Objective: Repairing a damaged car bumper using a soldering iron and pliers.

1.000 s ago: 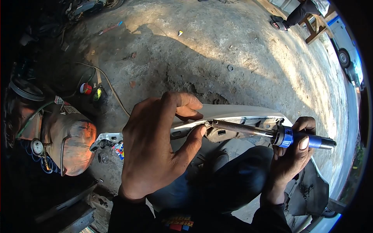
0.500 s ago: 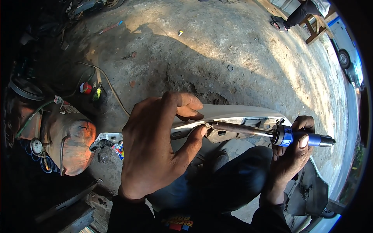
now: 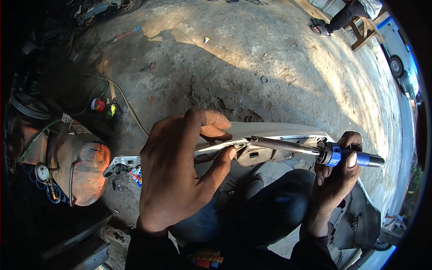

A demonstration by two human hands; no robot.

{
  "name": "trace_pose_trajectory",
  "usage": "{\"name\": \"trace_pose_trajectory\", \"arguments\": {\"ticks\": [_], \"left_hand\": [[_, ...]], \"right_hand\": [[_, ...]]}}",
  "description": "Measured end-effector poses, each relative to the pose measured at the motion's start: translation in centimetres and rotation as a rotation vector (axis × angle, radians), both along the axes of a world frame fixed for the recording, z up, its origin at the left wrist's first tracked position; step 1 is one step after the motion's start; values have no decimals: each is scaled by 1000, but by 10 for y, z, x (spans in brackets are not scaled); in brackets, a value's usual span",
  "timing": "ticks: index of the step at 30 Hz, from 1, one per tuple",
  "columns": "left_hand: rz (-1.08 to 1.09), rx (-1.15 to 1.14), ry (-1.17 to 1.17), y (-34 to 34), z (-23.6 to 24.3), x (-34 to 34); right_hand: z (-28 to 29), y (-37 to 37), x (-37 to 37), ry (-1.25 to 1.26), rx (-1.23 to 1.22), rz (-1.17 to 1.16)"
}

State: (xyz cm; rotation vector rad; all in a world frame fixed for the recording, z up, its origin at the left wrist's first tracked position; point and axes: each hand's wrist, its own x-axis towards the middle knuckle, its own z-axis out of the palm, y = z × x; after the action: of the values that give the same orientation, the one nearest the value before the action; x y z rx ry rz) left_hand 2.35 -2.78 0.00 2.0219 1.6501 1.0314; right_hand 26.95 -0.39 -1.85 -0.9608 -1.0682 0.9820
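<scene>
A white bumper-like car panel (image 3: 274,129) lies across in front of my knees, its inner side with brackets facing me. My left hand (image 3: 173,168) straddles the panel's edge, thumb on the inner lip and bent fingers over the outer side. In my right hand (image 3: 339,175) is a blue-handled tool with a long metal tube (image 3: 288,146), which looks like a gas soldering iron. My fingers and thumb wrap round its handle below a blue collar. The tube's tip points left, just right of my left thumb, near the edge; contact cannot be made out.
An orange tank (image 3: 85,168) with a pressure gauge (image 3: 42,172) stands at the left, a hose (image 3: 123,96) running beyond it. A red pot (image 3: 97,104) sits on the rough floor. At far right are a person's sandalled foot (image 3: 320,29), a wooden bench (image 3: 361,38) and a vehicle.
The tool's tip has shifted slightly right and up, a little further from my left thumb. My left hand keeps its place on the panel's edge, and the whole view has shifted slightly.
</scene>
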Motion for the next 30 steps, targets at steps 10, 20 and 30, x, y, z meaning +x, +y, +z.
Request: {"name": "trace_pose_trajectory", "arguments": {"ticks": [10,20,30], "left_hand": [[-18,13,-10,0,-2,0],[8,11,23,0,0,-2],[20,-1,-11,-1,1,0]], "right_hand": [[-5,2,12,93,-13,119],[-3,-3,1,-17,78,82],[-2,-4,-2,-54,112,58]]}}
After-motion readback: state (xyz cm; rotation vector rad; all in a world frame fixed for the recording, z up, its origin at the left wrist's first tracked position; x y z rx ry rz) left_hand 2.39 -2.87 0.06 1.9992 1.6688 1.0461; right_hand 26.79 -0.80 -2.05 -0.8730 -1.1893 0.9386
